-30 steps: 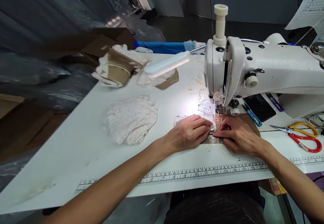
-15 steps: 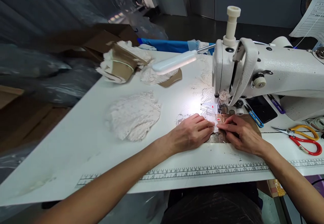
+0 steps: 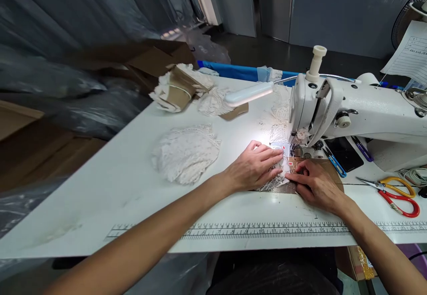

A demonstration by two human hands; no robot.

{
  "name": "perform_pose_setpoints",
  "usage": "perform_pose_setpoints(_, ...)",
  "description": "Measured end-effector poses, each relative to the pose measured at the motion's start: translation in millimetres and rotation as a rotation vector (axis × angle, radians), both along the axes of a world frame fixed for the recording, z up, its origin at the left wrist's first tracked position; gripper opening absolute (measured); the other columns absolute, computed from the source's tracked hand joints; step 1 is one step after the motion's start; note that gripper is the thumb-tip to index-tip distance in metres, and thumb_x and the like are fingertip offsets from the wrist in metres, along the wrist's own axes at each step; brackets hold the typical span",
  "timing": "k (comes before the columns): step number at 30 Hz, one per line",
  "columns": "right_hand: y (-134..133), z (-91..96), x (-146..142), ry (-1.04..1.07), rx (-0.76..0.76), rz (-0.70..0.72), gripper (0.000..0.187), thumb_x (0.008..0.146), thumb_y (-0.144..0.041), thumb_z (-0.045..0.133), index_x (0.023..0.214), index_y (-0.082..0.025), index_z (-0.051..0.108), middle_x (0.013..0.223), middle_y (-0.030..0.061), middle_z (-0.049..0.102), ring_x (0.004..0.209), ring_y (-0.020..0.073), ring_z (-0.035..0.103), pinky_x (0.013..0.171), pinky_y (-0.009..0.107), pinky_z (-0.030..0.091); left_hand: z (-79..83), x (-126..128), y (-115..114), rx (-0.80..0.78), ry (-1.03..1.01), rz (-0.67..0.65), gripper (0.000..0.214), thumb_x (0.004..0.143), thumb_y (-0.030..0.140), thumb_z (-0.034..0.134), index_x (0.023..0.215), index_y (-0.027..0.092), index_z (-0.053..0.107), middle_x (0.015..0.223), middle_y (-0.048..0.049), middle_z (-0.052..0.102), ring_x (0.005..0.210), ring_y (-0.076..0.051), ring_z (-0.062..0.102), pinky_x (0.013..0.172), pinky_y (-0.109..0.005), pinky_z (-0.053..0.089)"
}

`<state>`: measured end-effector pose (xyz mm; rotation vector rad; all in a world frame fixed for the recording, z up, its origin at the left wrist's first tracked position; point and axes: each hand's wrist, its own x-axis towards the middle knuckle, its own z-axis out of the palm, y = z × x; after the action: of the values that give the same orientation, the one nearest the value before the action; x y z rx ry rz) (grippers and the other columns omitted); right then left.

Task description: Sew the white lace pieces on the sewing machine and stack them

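A piece of white lace trim [image 3: 283,168] lies at the needle of the white sewing machine [image 3: 310,103], on the metal plate and brown board [image 3: 325,170]. My left hand [image 3: 255,166] rests flat on the lace from the left, fingers stretched out; the lace under its palm is hidden. From the other side, the index fingertip of my right hand [image 3: 313,181] touches the right edge of the lace. Its thumb stands apart from the index finger and the other fingers are bent. Small red marks show on and beside the lace near the presser foot.
A lace pile [image 3: 187,152] lies left of my hands, with a banded lace bundle [image 3: 178,90] behind. A white lamp [image 3: 250,94] hangs over the table. Right of the machine bed are blue thread snips [image 3: 335,163], a black phone [image 3: 345,152] and scissors [image 3: 396,192]. A printed ruler [image 3: 260,232] runs along the front.
My left hand has gone from pinched fingertips at the lace edge to lying flat across the lace. My right index finger remains at its edge. The whole view has shifted slightly.
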<state>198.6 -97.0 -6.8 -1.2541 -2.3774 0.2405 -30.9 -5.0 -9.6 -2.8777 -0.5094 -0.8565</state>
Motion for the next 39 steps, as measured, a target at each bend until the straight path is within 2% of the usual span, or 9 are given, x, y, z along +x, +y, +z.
perform_pose_setpoints(4, 0.6, -0.5, -0.3, -0.001, 0.000, -0.004, 0.039, 0.087, -0.011, 0.048, 0.115, -0.025, 0.072, 0.100, 0.0093, 0.060, 0.092, 0.0207, 0.057, 0.080, 0.037, 0.051, -3.1, 0.3, -1.4, 0.018, 0.039, 0.028, 0.033, 0.103, 0.034, 0.037, 0.107, 0.017, 0.065, 0.116, -0.0095, 0.071, 0.089, -0.022, 0.064, 0.082, -0.041, 0.041)
perform_pose_setpoints(10, 0.1, 0.1, 0.3, 0.004, -0.007, -0.006, 0.039, 0.088, -0.011, 0.048, 0.116, -0.025, 0.072, 0.100, 0.0094, 0.060, 0.091, 0.0208, 0.057, 0.080, 0.038, 0.052, 4.0, -1.1, -3.4, 0.038, 0.098, 0.029, 0.031, 0.102, 0.032, 0.039, 0.110, 0.017, 0.065, 0.122, -0.0110, 0.069, 0.094, -0.024, 0.064, 0.083, -0.043, 0.042)
perform_pose_setpoints(16, 0.1, -0.1, -0.7, 0.008, -0.018, -0.010, 0.038, 0.088, -0.011, 0.050, 0.115, -0.026, 0.072, 0.099, 0.0083, 0.059, 0.091, 0.0205, 0.056, 0.080, 0.037, 0.051, 9.8, -1.0, -7.3, 0.057, 0.028, 0.002, 0.025, 0.100, 0.028, 0.044, 0.105, 0.018, 0.066, 0.107, -0.0074, 0.073, 0.082, -0.019, 0.062, 0.078, -0.038, 0.045)
perform_pose_setpoints(23, -0.1, 1.7, -1.5, 0.008, -0.020, -0.009, 0.039, 0.086, -0.009, 0.051, 0.116, -0.026, 0.071, 0.100, 0.0085, 0.060, 0.092, 0.0212, 0.056, 0.080, 0.037, 0.051, 6.0, 1.2, -8.6, 0.067, 0.093, -0.031, 0.033, 0.103, 0.034, 0.039, 0.108, 0.015, 0.066, 0.113, -0.0096, 0.071, 0.086, -0.022, 0.062, 0.076, -0.039, 0.045)
perform_pose_setpoints(29, -0.2, 1.3, -0.8, 0.016, -0.009, -0.001, 0.038, 0.087, -0.010, 0.050, 0.115, -0.025, 0.071, 0.099, 0.0090, 0.060, 0.092, 0.0214, 0.057, 0.081, 0.038, 0.051, 5.6, 0.2, -8.5, 0.036, 0.150, -0.024, 0.031, 0.102, 0.034, 0.041, 0.110, 0.017, 0.066, 0.116, -0.0107, 0.070, 0.088, -0.022, 0.062, 0.078, -0.040, 0.045)
perform_pose_setpoints(39, 0.0, 1.7, -1.5, -0.014, -0.038, -0.005, 0.037, 0.088, -0.010, 0.052, 0.116, -0.026, 0.070, 0.102, 0.0085, 0.059, 0.095, 0.0216, 0.056, 0.083, 0.039, 0.051, 5.5, 2.0, -10.3, 0.095, 0.100, -0.044, 0.026, 0.102, 0.029, 0.043, 0.110, 0.015, 0.064, 0.112, -0.0107, 0.071, 0.085, -0.022, 0.063, 0.074, -0.039, 0.045)
